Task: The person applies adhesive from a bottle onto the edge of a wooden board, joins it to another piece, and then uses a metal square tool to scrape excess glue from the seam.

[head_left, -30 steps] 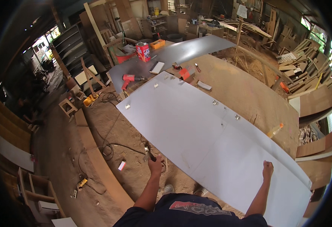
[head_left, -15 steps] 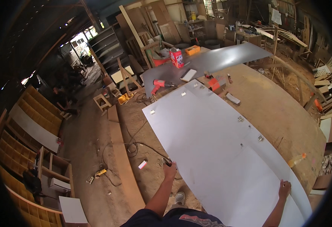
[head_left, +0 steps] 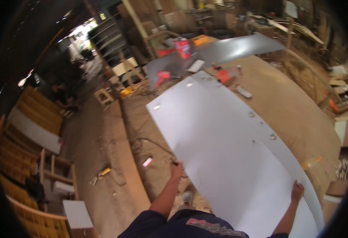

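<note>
A long white panel [head_left: 209, 131] with several metal hinges stretches away in front of me. At its left edge is my left hand [head_left: 176, 169], its fingers closed around something dark that I cannot make out; a dark cable runs to this spot. Over on the right, my right hand [head_left: 297, 191] is closed at the edge of a white sheet [head_left: 269, 190] that appears to overlie the panel's near part. One hinge [head_left: 273, 137] sits along the right side of the panel, beyond this hand. Motion blur softens the finger details.
Beyond the panel, a red heat gun [head_left: 163, 78], a red can [head_left: 182, 48] and an orange tray [head_left: 200, 39] sit on a dark sheet [head_left: 237, 49]. A brown board [head_left: 126, 158] and a yellow power tool [head_left: 103, 172] lie on the floor to the left, near loose cable.
The view has tilted slightly downward, so most things sit higher in the picture. Both hands keep about the same places along the white panel.
</note>
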A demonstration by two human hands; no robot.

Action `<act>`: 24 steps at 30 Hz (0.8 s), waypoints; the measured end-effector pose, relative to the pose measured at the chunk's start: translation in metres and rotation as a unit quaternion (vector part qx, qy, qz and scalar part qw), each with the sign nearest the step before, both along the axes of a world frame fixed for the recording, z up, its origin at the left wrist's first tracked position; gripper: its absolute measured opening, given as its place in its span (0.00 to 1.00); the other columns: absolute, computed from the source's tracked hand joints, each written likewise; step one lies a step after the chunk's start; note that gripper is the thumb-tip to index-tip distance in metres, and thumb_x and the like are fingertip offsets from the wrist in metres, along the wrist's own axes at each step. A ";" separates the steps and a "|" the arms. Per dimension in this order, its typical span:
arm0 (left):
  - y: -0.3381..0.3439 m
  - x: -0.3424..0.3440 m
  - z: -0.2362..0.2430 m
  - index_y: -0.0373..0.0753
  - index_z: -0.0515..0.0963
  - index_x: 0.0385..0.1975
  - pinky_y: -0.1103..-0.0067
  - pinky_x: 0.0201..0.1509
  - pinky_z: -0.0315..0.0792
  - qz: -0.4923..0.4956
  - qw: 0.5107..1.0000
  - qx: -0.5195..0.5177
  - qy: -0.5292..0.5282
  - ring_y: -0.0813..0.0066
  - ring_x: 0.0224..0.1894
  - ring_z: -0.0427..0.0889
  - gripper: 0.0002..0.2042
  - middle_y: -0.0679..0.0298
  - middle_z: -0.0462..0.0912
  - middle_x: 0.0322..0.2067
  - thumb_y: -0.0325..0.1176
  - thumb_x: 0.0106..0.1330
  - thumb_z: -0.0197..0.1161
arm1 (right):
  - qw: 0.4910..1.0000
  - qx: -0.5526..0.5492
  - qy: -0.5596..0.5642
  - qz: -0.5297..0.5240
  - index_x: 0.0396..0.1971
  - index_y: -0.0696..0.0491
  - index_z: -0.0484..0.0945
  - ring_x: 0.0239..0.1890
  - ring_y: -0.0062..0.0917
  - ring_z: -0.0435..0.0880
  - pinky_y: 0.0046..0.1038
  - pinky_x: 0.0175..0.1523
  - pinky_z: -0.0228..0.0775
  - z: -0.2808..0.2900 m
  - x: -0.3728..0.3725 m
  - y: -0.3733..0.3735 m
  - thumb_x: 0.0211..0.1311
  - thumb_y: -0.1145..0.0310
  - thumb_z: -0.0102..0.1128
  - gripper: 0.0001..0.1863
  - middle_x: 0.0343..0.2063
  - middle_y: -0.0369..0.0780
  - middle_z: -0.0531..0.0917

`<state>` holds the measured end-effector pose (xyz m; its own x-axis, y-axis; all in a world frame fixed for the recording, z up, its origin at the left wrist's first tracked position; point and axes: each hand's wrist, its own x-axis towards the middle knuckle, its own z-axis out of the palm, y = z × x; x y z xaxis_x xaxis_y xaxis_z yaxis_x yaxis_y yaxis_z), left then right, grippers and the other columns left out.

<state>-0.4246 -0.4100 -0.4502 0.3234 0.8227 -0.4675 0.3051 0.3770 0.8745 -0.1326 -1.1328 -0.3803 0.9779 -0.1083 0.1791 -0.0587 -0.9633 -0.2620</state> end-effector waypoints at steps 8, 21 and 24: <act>-0.001 0.005 0.013 0.33 0.71 0.43 0.72 0.29 0.79 0.008 0.995 0.087 0.042 0.70 0.30 0.82 0.13 0.59 0.81 0.34 0.31 0.70 0.69 | 0.982 -0.078 0.166 -0.046 0.19 0.63 0.82 0.31 0.52 0.83 0.51 0.41 0.71 0.036 0.014 0.002 0.73 0.29 0.42 0.47 0.24 0.58 0.83; 0.004 -0.004 -0.024 0.34 0.75 0.39 0.74 0.25 0.72 0.043 0.998 0.014 -0.049 0.73 0.27 0.78 0.11 0.62 0.80 0.31 0.34 0.71 0.68 | 0.990 -0.076 0.116 -0.019 0.22 0.63 0.85 0.33 0.55 0.85 0.54 0.44 0.73 0.058 0.011 0.007 0.72 0.25 0.33 0.52 0.25 0.58 0.84; -0.002 0.001 -0.014 0.35 0.74 0.40 0.75 0.26 0.73 0.040 0.997 -0.015 -0.058 0.73 0.28 0.78 0.12 0.62 0.80 0.31 0.36 0.71 0.68 | 0.990 -0.072 0.121 -0.014 0.21 0.62 0.84 0.33 0.56 0.85 0.54 0.43 0.72 0.071 0.002 0.011 0.73 0.26 0.34 0.51 0.26 0.57 0.85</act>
<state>-0.4238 -0.4122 -0.4640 0.3107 0.8339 -0.4561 0.1696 0.4235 0.8899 -0.1301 -1.1217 -0.3090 0.9910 -0.1263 -0.0443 -0.1301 -0.9868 -0.0964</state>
